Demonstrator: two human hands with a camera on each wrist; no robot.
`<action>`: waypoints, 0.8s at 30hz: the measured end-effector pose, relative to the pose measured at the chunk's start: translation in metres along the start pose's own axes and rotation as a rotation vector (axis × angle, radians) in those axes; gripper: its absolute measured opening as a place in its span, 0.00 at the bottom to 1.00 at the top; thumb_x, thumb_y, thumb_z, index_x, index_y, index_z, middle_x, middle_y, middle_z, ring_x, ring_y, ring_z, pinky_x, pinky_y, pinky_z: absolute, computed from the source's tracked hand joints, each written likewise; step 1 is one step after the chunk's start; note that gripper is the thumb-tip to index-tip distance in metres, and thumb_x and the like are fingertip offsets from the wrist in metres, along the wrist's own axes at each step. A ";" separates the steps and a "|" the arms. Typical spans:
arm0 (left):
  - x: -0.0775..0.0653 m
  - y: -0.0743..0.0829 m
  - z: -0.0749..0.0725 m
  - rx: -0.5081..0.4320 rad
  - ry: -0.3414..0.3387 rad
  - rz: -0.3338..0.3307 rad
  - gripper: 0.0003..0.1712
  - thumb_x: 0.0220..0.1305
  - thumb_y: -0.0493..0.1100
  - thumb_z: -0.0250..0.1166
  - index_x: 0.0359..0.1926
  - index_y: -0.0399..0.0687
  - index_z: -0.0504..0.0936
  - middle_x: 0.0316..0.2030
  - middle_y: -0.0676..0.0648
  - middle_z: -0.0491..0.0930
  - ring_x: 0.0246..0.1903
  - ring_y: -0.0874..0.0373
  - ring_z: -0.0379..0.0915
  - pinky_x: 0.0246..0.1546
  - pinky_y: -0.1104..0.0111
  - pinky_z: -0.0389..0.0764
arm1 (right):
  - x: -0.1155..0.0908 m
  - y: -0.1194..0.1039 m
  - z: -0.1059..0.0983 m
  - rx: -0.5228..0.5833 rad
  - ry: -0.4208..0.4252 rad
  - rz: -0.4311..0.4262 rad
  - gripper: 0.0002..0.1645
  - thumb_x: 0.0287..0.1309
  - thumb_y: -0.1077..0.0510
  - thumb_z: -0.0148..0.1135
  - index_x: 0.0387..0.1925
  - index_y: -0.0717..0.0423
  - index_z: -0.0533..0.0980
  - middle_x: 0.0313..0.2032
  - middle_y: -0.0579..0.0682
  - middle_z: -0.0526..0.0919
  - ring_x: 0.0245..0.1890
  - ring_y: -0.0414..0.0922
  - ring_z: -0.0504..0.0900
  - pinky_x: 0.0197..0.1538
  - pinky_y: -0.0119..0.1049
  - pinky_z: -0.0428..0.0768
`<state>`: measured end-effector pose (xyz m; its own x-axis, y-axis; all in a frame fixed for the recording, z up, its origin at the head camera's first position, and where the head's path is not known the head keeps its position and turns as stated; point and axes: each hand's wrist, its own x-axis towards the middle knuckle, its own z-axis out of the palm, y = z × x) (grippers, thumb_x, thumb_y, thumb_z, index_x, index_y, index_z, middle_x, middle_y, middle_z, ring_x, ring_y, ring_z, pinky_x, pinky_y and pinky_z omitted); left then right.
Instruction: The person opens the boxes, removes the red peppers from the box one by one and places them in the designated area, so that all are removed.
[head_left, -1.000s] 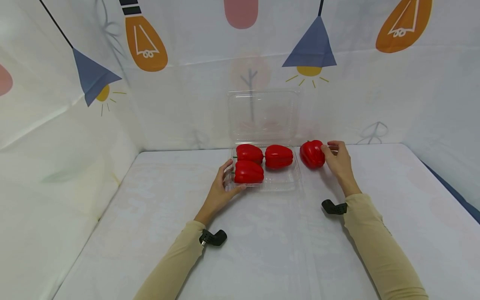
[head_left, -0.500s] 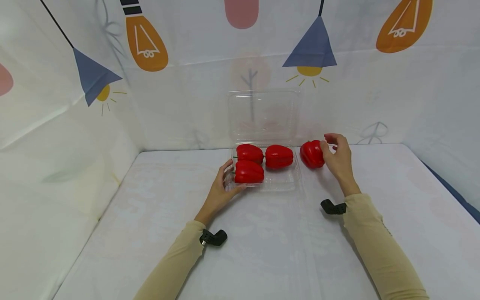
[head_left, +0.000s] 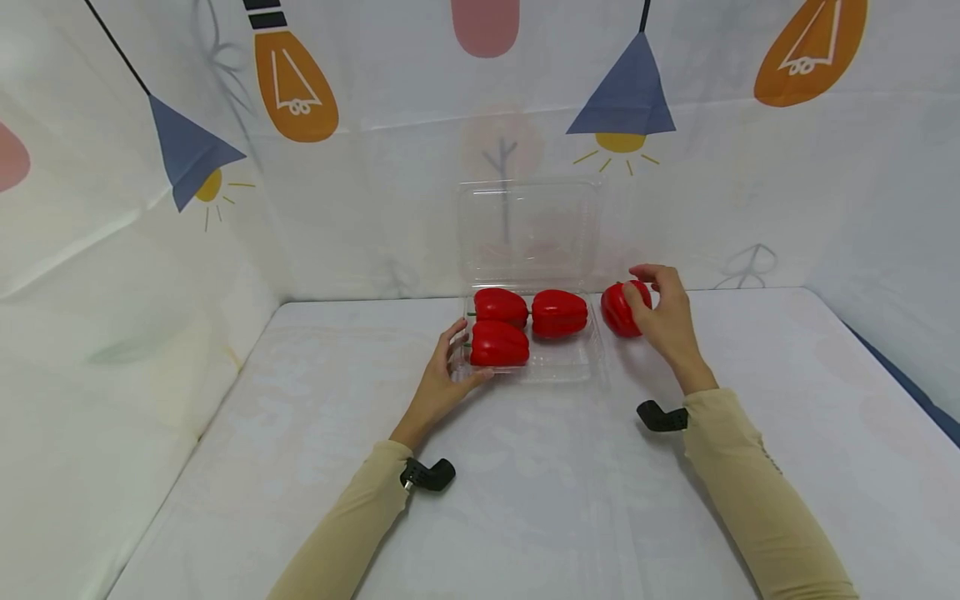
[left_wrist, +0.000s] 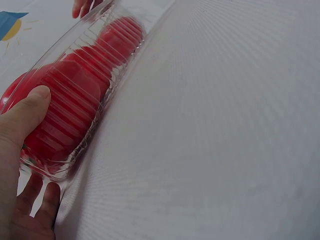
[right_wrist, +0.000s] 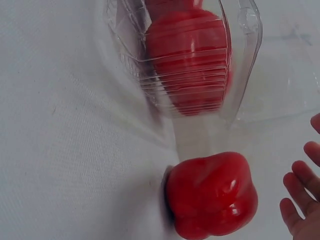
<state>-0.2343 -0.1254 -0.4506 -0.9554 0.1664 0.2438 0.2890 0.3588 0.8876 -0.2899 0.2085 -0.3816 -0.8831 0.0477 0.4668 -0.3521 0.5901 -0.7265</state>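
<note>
A clear plastic clamshell container [head_left: 558, 365] lies on the table with its lid [head_left: 528, 225] raised against the back wall. Inside sit three red bell peppers: one back left [head_left: 500, 307], one front left [head_left: 499, 344] and one back right [head_left: 558, 314]. My left hand [head_left: 441, 382] holds the container's front left corner, its thumb [left_wrist: 32, 110] on the front wall and its fingers at the left end. Another red bell pepper [right_wrist: 212, 195] stands just right of the container. My right hand [head_left: 666, 321] hovers over that pepper, its fingers spread and apart from it in the right wrist view.
White cloth covers the table [head_left: 525, 500]. A printed white curtain [head_left: 375, 208] rises right behind the container and also closes off the left side. A black wrist camera [head_left: 429, 475] sticks out from each sleeve.
My right hand has lifted its fingers and shifted left over the loose pepper, which stays in about the same spot. My left hand and the container have not moved.
</note>
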 end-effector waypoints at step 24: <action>-0.007 0.030 -0.006 -0.034 -0.031 0.024 0.50 0.54 0.40 0.70 0.71 0.43 0.51 0.71 0.41 0.55 0.68 0.44 0.57 0.63 0.48 0.67 | -0.009 -0.009 0.023 -0.031 -0.265 -0.103 0.25 0.58 0.58 0.62 0.56 0.54 0.68 0.56 0.55 0.68 0.56 0.55 0.67 0.54 0.57 0.76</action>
<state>-0.2189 -0.1211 -0.4232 -0.9458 0.2030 0.2534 0.3090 0.3228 0.8946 -0.2865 0.1840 -0.3908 -0.8947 -0.2235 0.3867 -0.4384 0.6052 -0.6645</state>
